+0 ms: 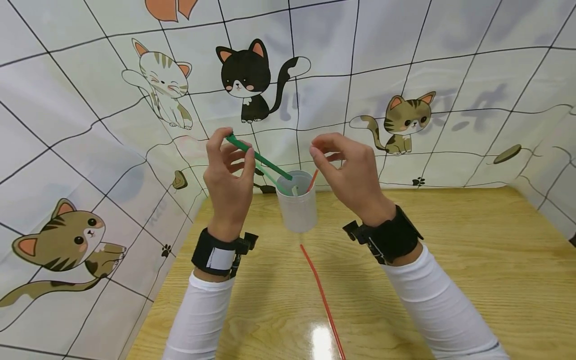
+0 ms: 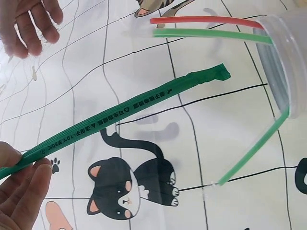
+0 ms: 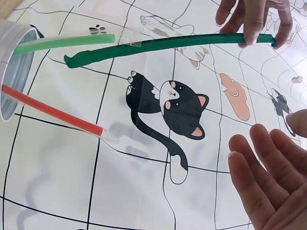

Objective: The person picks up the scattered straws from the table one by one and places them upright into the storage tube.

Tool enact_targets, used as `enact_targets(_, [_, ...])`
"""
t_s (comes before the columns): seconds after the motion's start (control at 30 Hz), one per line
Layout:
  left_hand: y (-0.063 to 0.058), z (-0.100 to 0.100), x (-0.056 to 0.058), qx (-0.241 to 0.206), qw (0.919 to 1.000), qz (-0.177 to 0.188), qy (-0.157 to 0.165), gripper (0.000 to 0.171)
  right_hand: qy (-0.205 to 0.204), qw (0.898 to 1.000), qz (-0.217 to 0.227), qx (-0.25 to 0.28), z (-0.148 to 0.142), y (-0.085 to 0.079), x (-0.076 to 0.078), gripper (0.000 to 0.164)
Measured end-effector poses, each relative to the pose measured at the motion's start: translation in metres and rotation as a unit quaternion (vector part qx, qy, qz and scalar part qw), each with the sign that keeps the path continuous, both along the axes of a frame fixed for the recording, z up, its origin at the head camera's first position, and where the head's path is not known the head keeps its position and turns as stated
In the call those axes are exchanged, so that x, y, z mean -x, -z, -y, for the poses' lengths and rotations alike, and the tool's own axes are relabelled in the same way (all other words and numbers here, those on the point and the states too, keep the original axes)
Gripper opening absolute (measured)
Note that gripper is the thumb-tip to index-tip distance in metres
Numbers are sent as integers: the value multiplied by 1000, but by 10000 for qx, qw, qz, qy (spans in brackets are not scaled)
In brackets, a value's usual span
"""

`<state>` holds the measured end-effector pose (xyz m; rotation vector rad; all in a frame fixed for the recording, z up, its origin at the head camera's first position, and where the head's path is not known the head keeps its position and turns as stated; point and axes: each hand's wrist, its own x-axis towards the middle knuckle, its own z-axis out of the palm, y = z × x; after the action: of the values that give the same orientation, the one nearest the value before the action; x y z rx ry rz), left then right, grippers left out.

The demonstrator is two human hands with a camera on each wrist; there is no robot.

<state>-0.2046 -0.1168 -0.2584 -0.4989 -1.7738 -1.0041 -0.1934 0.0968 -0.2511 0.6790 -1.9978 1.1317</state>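
Left hand (image 1: pixel 228 195): We find its fingers clamped on the green wrapper (image 1: pixel 265 162), close to the upper end.
Right hand (image 1: pixel 355 175): We find the fingers loosely bent, thumb apart from them, nothing held.
Wrapper: It slopes down from the left fingers toward the right ones. Its free end is above the mouth of the cup (image 1: pixel 299 216) in the head view; both wrist views show it apart from the rim. We read printing along it but cannot tell whether it contains a straw.
Cup: Upright on the tabletop (image 1: pixel 472 250), below and between the two sets of fingers.
Cup contents: We count one red straw (image 3: pixel 57 112), leaning toward the right fingers, and two light-green straws (image 2: pixel 254 151).
Loose straw (image 1: pixel 321 290): Red, flat on the tabletop, on the person's side of both sets of fingers.
Done: We judge the work partly complete, with three straws visible in the cup.
Left: The wrapper is in hand and unplaced; the loose straw is untouched. We judge both outstanding.
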Motion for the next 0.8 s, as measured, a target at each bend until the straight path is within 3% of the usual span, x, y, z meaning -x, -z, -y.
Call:
enact_targets(0.23, [22, 0, 18, 372, 9973, 624, -79, 41, -79, 9999, -69, -78, 0, 5, 3, 15])
enact_targets(0.43, [43, -5, 33, 786, 9901, 1153, -147, 41, -82, 9999, -56, -90, -1, 5, 4, 16])
enact_targets(0.63, [60, -9, 45, 1193, 9782, 1689, -180, 38, -81, 9999, 19, -130, -3, 6, 7, 17])
enact_targets(0.8, [72, -12, 52, 1679, 9623, 2121, -268, 26, -66, 9998, 84, -164, -5, 7, 9, 17])
